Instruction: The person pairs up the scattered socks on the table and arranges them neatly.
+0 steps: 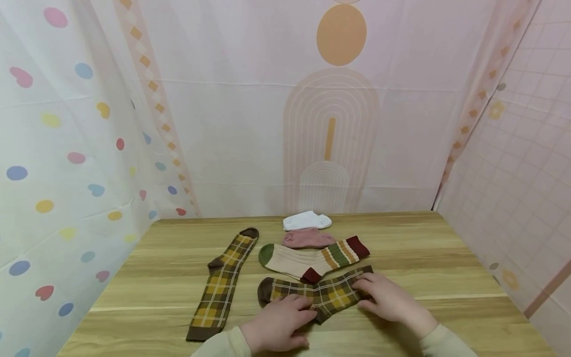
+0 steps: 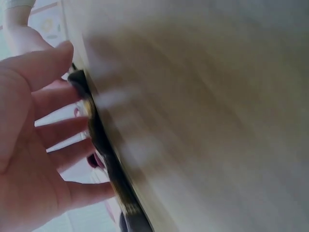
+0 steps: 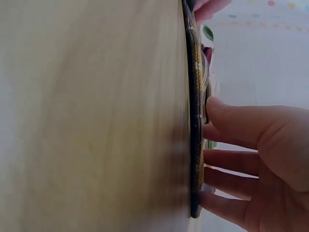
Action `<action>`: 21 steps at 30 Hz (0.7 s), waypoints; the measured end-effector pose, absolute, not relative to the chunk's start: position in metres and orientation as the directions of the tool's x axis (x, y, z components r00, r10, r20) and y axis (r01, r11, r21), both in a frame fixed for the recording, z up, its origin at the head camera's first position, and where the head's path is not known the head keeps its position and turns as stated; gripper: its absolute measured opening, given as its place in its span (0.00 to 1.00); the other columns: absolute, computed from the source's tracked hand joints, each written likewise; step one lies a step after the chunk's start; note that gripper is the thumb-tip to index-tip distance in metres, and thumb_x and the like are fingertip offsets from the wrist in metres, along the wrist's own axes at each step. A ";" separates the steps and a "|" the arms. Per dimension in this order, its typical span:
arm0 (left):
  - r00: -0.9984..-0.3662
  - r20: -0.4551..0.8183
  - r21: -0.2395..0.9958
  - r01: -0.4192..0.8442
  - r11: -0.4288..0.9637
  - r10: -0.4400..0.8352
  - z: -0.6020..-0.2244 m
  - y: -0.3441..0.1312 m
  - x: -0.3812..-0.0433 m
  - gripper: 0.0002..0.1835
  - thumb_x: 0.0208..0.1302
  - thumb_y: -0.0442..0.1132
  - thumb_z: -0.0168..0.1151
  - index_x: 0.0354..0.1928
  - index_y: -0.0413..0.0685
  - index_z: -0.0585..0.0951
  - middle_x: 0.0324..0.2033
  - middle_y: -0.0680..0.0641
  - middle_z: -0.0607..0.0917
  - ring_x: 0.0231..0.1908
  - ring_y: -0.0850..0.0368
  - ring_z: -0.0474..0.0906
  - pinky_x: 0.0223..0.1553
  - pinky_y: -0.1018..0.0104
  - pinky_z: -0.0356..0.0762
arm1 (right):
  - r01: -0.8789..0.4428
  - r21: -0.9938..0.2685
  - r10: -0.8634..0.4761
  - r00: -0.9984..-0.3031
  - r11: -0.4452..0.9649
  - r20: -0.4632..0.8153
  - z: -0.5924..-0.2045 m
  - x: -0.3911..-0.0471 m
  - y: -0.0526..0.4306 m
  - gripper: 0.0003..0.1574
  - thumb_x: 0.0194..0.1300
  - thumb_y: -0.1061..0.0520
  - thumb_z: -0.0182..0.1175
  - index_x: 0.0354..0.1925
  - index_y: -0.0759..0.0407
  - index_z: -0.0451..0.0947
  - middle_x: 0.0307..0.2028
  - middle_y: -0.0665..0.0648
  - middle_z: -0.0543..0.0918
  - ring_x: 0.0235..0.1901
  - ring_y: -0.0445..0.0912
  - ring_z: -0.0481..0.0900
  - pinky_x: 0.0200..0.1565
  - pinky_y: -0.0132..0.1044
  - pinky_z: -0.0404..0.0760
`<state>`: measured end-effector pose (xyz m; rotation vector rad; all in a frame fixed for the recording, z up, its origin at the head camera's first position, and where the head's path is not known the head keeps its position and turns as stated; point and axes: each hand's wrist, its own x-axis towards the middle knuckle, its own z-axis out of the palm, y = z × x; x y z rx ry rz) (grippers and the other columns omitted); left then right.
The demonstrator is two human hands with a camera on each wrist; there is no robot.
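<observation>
A brown and yellow plaid sock (image 1: 337, 293) lies flat on the wooden table, its dark toe to the left and its cuff to the right. My left hand (image 1: 282, 321) rests its fingertips on the foot part near the heel. At the cuff end, my right hand (image 1: 387, 297) touches the sock with spread fingers. In the left wrist view the left hand (image 2: 38, 140) has its fingers extended against the sock's edge (image 2: 99, 133). The right wrist view has the right hand's (image 3: 260, 159) fingertips on the sock (image 3: 197, 121), fairly straight.
A second plaid sock (image 1: 220, 287) lies at the left. Behind the near sock are a cream striped sock (image 1: 294, 260), a pink ankle sock (image 1: 308, 238) and a white ankle sock (image 1: 305, 221). The wooden table (image 1: 446, 277) ends at patterned curtains (image 1: 236, 148).
</observation>
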<state>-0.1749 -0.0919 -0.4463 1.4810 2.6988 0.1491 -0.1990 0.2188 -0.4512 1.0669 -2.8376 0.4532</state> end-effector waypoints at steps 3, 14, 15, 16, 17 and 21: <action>-0.496 0.017 0.083 0.866 0.494 0.868 -0.447 -0.096 -0.179 0.26 0.68 0.58 0.61 0.64 0.57 0.78 0.63 0.49 0.75 0.60 0.53 0.72 0.48 0.53 0.78 | -0.658 -0.239 -0.631 -0.753 0.714 0.187 -0.453 -0.202 0.220 0.21 0.63 0.51 0.69 0.50 0.60 0.81 0.50 0.60 0.81 0.48 0.56 0.80 0.51 0.51 0.79; -0.390 0.080 0.115 0.918 0.380 0.917 -0.452 -0.107 -0.193 0.16 0.67 0.52 0.63 0.54 0.58 0.85 0.61 0.49 0.78 0.58 0.55 0.74 0.53 0.59 0.76 | -0.660 -0.253 -0.635 -0.751 0.708 0.181 -0.455 -0.207 0.220 0.19 0.63 0.51 0.68 0.50 0.57 0.81 0.49 0.57 0.80 0.48 0.53 0.80 0.49 0.49 0.79; -0.382 0.085 0.114 0.921 0.371 0.920 -0.453 -0.108 -0.194 0.16 0.67 0.51 0.64 0.53 0.58 0.86 0.60 0.49 0.78 0.58 0.55 0.75 0.53 0.60 0.76 | -0.660 -0.253 -0.636 -0.750 0.707 0.181 -0.454 -0.207 0.220 0.19 0.63 0.51 0.68 0.50 0.57 0.81 0.49 0.56 0.80 0.48 0.53 0.80 0.49 0.49 0.79; -0.374 0.089 0.114 0.924 0.364 0.923 -0.452 -0.108 -0.195 0.15 0.67 0.50 0.64 0.53 0.58 0.86 0.60 0.49 0.78 0.58 0.56 0.75 0.54 0.61 0.76 | -0.659 -0.254 -0.635 -0.751 0.708 0.179 -0.454 -0.207 0.220 0.19 0.63 0.51 0.68 0.50 0.57 0.81 0.49 0.56 0.80 0.48 0.53 0.80 0.49 0.49 0.79; -0.371 0.089 0.121 0.925 0.360 0.924 -0.452 -0.109 -0.195 0.15 0.67 0.50 0.64 0.52 0.58 0.86 0.60 0.49 0.78 0.58 0.56 0.74 0.54 0.62 0.75 | -0.658 -0.255 -0.635 -0.752 0.709 0.177 -0.454 -0.207 0.220 0.19 0.63 0.51 0.68 0.50 0.57 0.81 0.49 0.56 0.80 0.48 0.53 0.80 0.49 0.49 0.79; -0.351 0.087 0.126 0.932 0.339 0.932 -0.450 -0.110 -0.196 0.13 0.66 0.48 0.65 0.50 0.58 0.87 0.59 0.50 0.79 0.57 0.56 0.75 0.56 0.64 0.74 | -0.660 -0.257 -0.636 -0.751 0.706 0.178 -0.454 -0.208 0.220 0.18 0.63 0.51 0.68 0.50 0.56 0.82 0.49 0.55 0.80 0.48 0.52 0.80 0.49 0.49 0.79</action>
